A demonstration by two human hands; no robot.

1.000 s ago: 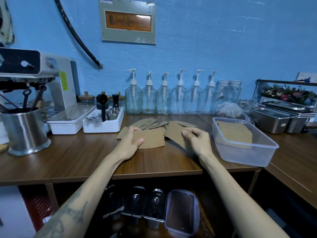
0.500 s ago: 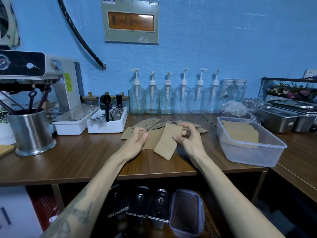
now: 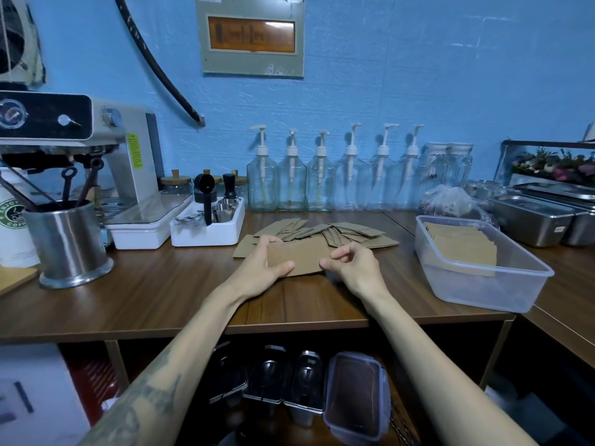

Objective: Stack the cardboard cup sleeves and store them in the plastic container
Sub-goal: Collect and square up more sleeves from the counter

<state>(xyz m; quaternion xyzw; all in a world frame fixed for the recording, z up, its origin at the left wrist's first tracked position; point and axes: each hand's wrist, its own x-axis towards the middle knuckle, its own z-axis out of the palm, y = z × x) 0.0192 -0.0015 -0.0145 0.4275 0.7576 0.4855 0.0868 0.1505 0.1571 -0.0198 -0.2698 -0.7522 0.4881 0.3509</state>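
While both forearms reach forward over the front edge of the wooden counter [image 3: 135,294], the head view shows one flat cardboard cup sleeve [image 3: 297,260] held between the two hands, just above or on the counter surface; contact with the surface cannot be determined. The left hand [image 3: 262,268] grips the sleeve's left end, with the thumb lying on its near face and the fingers curled over its far edge. The right hand [image 3: 352,268] pinches the sleeve's right end between thumb and fingertips, the remaining fingers loosely curled. Directly behind the held sleeve, a loose pile of sleeves [image 3: 338,235] lies scattered flat on the counter, overlapping at mixed angles. To the right of the right hand, and apart from it, a clear plastic container [image 3: 502,294] stands near the counter's front right corner; a stack of sleeves [image 3: 460,249] lies inside it, toward its left and rear. A white tray [image 3: 206,236] of small tools sits left of the pile, and a row of pump bottles [image 3: 322,181] stands along the blue wall behind it.
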